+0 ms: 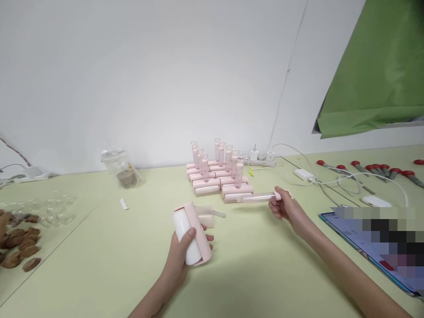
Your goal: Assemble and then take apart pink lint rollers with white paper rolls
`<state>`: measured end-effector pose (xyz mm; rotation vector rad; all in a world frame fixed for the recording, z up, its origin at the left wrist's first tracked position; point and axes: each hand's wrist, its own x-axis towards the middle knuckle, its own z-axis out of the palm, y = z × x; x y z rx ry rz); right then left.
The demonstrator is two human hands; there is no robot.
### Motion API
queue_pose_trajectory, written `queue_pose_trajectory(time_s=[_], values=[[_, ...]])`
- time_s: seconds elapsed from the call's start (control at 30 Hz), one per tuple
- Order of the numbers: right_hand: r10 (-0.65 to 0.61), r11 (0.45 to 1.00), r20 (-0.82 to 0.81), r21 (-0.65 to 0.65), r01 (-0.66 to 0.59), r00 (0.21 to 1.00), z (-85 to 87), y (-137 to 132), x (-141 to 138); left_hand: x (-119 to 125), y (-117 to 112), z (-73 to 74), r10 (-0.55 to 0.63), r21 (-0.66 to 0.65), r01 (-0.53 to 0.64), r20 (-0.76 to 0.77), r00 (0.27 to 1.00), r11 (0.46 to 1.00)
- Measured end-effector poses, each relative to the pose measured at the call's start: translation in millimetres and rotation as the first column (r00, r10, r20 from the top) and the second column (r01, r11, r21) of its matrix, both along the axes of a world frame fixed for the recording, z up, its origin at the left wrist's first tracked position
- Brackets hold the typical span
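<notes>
My left hand (185,245) is wrapped round a lint roller head (188,234), a white sticky roll in a pink casing, held tilted above the table. My right hand (285,206) grips the pink end of a clear pink lint roller handle (258,198), which points left and is apart from the head. Just behind my left hand lies a translucent piece (205,216) with a narrow clear stem, partly hidden by the head. Beyond both hands stand rows of pink lint rollers (237,190), their handles upright with heart-shaped loops on top.
A phone (367,256) lies at the right, with white cables (334,180) and several red-capped grey objects (356,164) behind. A power strip (265,162) sits by the wall. Leftward are a plastic bag (124,170), a white strip (123,204) and brown pieces (20,243).
</notes>
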<state>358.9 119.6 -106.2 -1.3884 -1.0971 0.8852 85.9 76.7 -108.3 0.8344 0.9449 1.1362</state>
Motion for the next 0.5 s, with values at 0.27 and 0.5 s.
queue_pose_trajectory(time_s=[0.27, 0.5], values=[[-0.332, 0.936, 0.499, 0.072, 0.344, 0.8, -2.1, 6.9, 41.4, -8.5, 2.1, -2.8, 0.023, 0.0, -0.023, 0.01, 1.0, 1.0], [-0.305, 0.933, 0.699, 0.082, 0.351, 0.647, -18.3, 11.7, 47.4, -17.6, 10.6, -2.9, 0.075, 0.073, -0.077, 0.032, 0.997, 0.994]])
